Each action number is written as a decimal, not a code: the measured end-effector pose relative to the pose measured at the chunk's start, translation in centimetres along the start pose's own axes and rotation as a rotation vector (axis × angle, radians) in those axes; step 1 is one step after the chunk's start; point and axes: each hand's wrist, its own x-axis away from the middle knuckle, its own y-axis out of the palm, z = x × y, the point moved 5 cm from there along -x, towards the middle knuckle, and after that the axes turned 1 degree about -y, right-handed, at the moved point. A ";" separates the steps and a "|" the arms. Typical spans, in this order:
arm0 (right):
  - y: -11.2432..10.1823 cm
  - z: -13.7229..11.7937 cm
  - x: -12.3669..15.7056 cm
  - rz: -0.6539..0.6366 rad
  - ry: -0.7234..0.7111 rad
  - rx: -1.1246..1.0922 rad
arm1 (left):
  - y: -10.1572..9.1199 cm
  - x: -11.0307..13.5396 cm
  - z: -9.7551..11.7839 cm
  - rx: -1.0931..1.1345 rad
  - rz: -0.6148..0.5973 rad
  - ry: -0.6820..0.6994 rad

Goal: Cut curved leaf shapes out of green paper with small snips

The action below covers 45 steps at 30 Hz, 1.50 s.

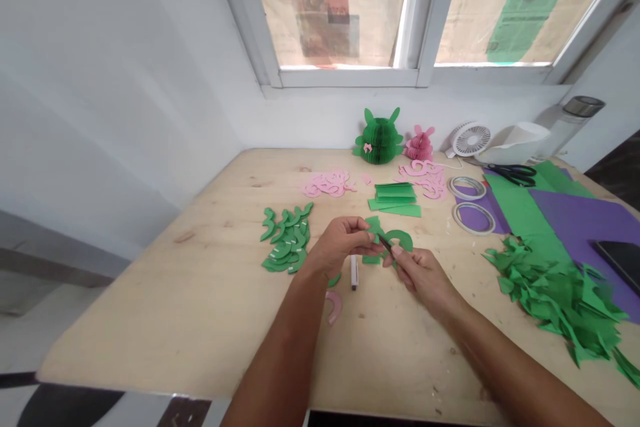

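Note:
My left hand pinches a small piece of green paper above the middle of the table. Close beside it, my right hand is closed around a slim dark tool, whose tip meets the green paper. I cannot make out the tool's kind. A curved green paper piece shows just beyond my right fingers. Under my hands lie a white pen-like stick and a pink paper arc. To the left is a pile of wavy green cutouts.
Green strips and pink cutouts lie farther back. Behind them stand a green paper figure, a pink one and a fan. On the right are tape rolls, black scissors, green scraps and a phone.

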 end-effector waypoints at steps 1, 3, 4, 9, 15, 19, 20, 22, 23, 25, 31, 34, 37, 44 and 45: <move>0.0 -0.1 0.0 -0.001 0.000 0.003 | 0.0 0.0 0.0 -0.003 -0.003 0.000; 0.1 -0.2 0.1 -0.006 -0.003 0.003 | -0.1 0.0 0.0 -0.006 -0.009 0.000; 0.1 -0.3 0.1 -0.011 -0.003 0.000 | -0.1 0.0 0.0 -0.005 -0.010 0.001; 0.1 0.0 0.1 -0.022 0.007 -0.028 | -0.2 0.0 0.0 -0.002 -0.012 -0.002; 0.2 0.1 0.1 -0.021 0.016 -0.021 | -0.2 0.0 -0.1 -0.006 -0.006 0.000; 0.2 -0.3 0.2 -0.019 0.019 -0.007 | -0.2 0.0 0.0 -0.011 -0.003 0.001; 0.2 -0.3 0.3 -0.022 0.018 -0.003 | -0.1 0.0 0.0 -0.011 -0.004 0.002; 0.2 -0.3 0.3 -0.028 0.013 -0.001 | -0.1 0.1 0.0 -0.009 -0.006 0.002; 0.2 -0.3 0.3 -0.029 0.010 -0.003 | -0.1 0.1 0.0 -0.007 -0.007 0.002; 0.2 -0.2 0.2 -0.029 0.005 -0.009 | -0.1 0.1 0.1 -0.003 -0.010 0.003; 0.2 -0.2 0.2 -0.021 0.002 -0.013 | -0.1 0.1 0.1 0.001 -0.015 -0.002; 0.1 -0.3 0.2 -0.019 0.004 -0.006 | -0.1 0.2 0.2 0.003 -0.011 -0.005; 0.1 -0.1 0.2 -0.023 0.006 -0.011 | -0.1 0.2 0.3 0.003 -0.012 -0.010; 0.1 0.1 0.1 -0.024 0.005 -0.027 | -0.2 0.1 0.1 0.003 -0.010 -0.014; 0.1 0.1 0.1 -0.021 0.007 -0.028 | -0.2 0.1 0.1 0.003 -0.008 -0.014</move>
